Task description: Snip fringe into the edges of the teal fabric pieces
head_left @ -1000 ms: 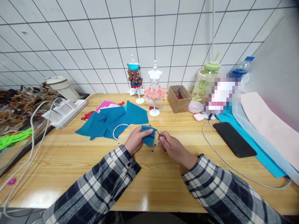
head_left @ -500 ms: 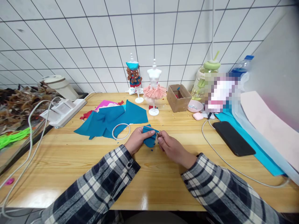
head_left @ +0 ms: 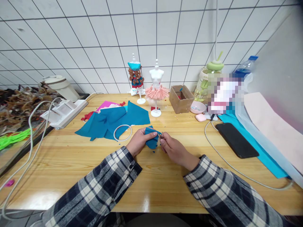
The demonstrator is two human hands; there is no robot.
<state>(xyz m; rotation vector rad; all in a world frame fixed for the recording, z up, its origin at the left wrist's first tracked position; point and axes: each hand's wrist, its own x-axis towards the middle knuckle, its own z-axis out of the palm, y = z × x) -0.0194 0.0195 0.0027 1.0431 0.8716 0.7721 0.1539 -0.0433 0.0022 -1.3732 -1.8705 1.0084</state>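
Observation:
My left hand [head_left: 139, 141] pinches a small piece of dark blue cloth [head_left: 151, 142] between thumb and fingers, just above the table. The cloth is folded, and its right edge looks jagged. Close against that edge, my right hand [head_left: 174, 148] is closed around a small metallic tool [head_left: 161, 136]; the fingers hide most of it, so its kind is unclear. Tiny blue scraps [head_left: 153, 152] lie beneath the cloth. A white ring [head_left: 122, 140] rests to the left, partly over a larger dark blue cloth [head_left: 106, 123].
Behind stand a dressed mini dress form [head_left: 134, 72], another in a pink skirt [head_left: 156, 93], and a cardboard box [head_left: 181, 104]. At right are a black phone [head_left: 236, 140], a cable and a pink dish [head_left: 198, 107]. A white power strip [head_left: 68, 113] sits left.
Hardly anything differs. Both hands keep their places at the blue cloth, with only a very slight shift of the right fingers and the tool.

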